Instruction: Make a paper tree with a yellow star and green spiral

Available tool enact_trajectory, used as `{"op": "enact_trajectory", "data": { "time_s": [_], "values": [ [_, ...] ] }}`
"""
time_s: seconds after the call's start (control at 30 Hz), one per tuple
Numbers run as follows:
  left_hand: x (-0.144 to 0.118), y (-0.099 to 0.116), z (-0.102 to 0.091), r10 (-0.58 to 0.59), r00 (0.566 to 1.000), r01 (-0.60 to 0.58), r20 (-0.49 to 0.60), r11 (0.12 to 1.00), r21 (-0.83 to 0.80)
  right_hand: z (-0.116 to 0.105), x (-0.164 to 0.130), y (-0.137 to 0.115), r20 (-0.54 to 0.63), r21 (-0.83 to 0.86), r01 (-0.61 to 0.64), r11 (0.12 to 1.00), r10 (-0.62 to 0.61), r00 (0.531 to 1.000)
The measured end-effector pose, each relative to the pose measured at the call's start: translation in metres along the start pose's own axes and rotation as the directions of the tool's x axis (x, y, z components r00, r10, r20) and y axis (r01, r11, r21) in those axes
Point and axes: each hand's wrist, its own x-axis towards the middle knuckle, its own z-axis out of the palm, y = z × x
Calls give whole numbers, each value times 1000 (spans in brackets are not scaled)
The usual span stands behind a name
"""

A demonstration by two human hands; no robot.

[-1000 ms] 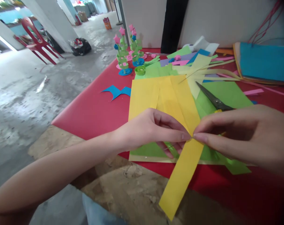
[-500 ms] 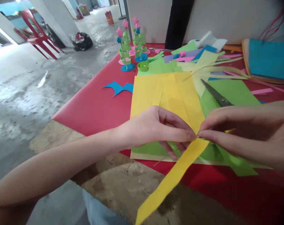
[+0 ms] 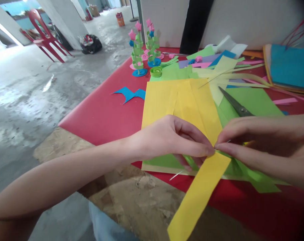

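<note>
The strip (image 3: pixel 201 197) slants down from the fingertips, across the near edge of the cover (image 3: pixel 104 113). The left hand (image 3: pixel 178 142) and right hand (image 3: pixel 262 144) pinch its upper end and a thin rod (image 3: pixel 176 175), thumbs closed against fingers. Scissors (image 3: pixel 238 107) lie beyond, on green paper (image 3: pixel 258 97).

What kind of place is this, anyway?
It looks like a craft corner in a room with a concrete-looking floor: a yellow paper strip being handled, scissors over green paper, and star-topped decorations standing on a red tabletop.
</note>
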Motion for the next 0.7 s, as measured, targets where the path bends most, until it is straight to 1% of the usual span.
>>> {"op": "enact_trajectory", "data": {
  "time_s": [0.1, 0.17, 0.37, 0.53, 0.6, 0.7],
  "values": [
    [1, 0, 0, -31, 999, 32, 31, 999, -34, 2, 1, 6, -4, -112, 57, 992, -58, 998],
    [1, 0, 0, -50, 997, 52, 52, 998, -44, 2, 2, 7, 15, -130, 77, 989, -76, 997],
    [-1, 1, 0, -51, 997, 55, 60, 996, -65, 0, 2, 0, 54, -73, 6, 997, -2, 999],
    [1, -2, 0, -76, 991, 86, 107, 992, -90, 0, 5, 4, 94, -40, 16, 999, -12, 995],
    [2, -4, -1, -55, 992, 65, 115, 994, -88, 0, 7, 7, 116, -17, 53, 998, -50, 992],
    [4, -8, -1, 39, 998, -35, 53, 996, -78, -1, 9, 12, 104, 17, 87, 996, -88, 991]
  ]
}}
